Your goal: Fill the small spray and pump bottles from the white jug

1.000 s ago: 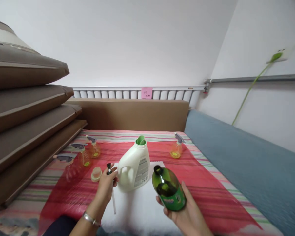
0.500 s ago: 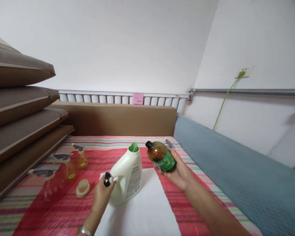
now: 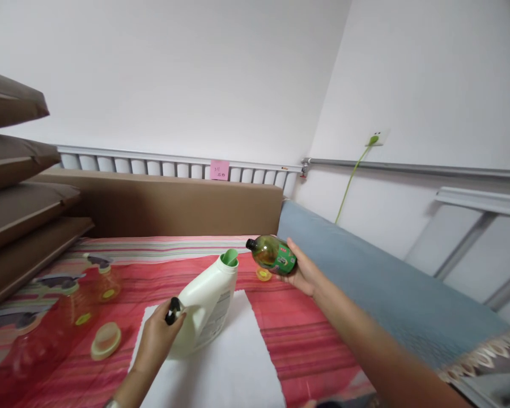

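Observation:
My right hand [image 3: 304, 276] is wrapped round a dark glass bottle [image 3: 261, 253] with a green label. The bottle is held nearly on its side, its uncapped neck pointing left toward the jug's mouth but apart from it. Between the fingers of my left hand [image 3: 155, 337] is a black bottle cap [image 3: 173, 311], at the handle side of the white detergent jug [image 3: 215, 294]. Whether this hand also touches the jug is unclear. The jug's mouth is uncapped, with a green spout inside. A pale cap [image 3: 106, 340] lies on the red cloth to the left.
Several clear spray bottles [image 3: 106, 281] with grey heads stand at the left. A white cloth [image 3: 246, 354] lies under the jug. Tall stacked brown cushions [image 3: 21, 209] border the left side. A blue padded side [image 3: 365, 272] runs along the right, and a brown board [image 3: 174, 207] lies behind.
My view has turned to the right, so the surroundings shift left. The glass bottle is tipped flatter, and its neck is nearer the jug's mouth. My left hand still holds the black cap.

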Demonstrator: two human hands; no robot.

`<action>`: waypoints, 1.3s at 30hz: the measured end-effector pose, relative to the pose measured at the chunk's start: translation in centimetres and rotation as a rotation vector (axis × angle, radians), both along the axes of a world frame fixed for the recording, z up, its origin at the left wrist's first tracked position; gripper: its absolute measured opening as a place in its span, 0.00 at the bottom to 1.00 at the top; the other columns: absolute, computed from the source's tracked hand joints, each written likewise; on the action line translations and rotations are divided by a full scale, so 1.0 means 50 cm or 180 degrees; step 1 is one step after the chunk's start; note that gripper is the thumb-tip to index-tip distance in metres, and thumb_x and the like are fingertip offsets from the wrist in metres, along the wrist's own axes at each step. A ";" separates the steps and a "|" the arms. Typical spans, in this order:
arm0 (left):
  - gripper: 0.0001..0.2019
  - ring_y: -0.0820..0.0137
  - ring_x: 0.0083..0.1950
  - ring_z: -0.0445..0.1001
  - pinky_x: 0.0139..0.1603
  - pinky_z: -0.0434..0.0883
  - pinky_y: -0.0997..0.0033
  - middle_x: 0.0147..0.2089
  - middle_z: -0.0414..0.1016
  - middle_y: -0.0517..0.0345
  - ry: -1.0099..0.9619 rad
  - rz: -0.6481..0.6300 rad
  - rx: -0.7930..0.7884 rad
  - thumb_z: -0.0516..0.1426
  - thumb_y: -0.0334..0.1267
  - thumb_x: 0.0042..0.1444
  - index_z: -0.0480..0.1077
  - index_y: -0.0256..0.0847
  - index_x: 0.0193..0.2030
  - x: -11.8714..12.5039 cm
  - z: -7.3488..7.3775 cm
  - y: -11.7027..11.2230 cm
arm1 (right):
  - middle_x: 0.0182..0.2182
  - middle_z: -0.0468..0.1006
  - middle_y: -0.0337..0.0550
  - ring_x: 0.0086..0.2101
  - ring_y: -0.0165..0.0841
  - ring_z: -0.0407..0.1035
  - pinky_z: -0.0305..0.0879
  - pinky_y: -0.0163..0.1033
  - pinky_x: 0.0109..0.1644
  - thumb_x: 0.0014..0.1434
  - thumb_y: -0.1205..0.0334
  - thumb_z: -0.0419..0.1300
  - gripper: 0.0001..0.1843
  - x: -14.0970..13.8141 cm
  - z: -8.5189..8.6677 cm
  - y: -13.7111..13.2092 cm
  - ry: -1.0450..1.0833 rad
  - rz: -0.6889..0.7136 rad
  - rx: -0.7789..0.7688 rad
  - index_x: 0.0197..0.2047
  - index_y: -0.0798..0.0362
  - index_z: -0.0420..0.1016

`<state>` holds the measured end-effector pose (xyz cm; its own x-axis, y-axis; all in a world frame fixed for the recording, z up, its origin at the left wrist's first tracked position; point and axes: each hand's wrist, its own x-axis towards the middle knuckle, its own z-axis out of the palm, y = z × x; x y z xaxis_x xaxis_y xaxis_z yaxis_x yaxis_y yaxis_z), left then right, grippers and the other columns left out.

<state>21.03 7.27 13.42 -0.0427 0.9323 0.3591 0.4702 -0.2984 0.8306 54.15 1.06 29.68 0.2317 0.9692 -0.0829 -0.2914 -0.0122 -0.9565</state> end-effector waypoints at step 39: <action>0.13 0.60 0.40 0.77 0.42 0.71 0.65 0.38 0.78 0.51 0.0891 -0.0269 0.0243 0.55 0.41 0.52 0.71 0.39 0.44 0.032 0.031 -0.002 | 0.32 0.74 0.39 0.28 0.30 0.68 0.65 0.30 0.22 0.58 0.40 0.56 0.21 0.045 0.061 0.045 -0.1495 0.0127 -0.0308 0.43 0.47 0.69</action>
<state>22.65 7.19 14.96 0.1445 0.8982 0.4151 0.6484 -0.4028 0.6460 56.39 3.29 32.72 0.2286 0.9711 -0.0684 0.1745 -0.1100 -0.9785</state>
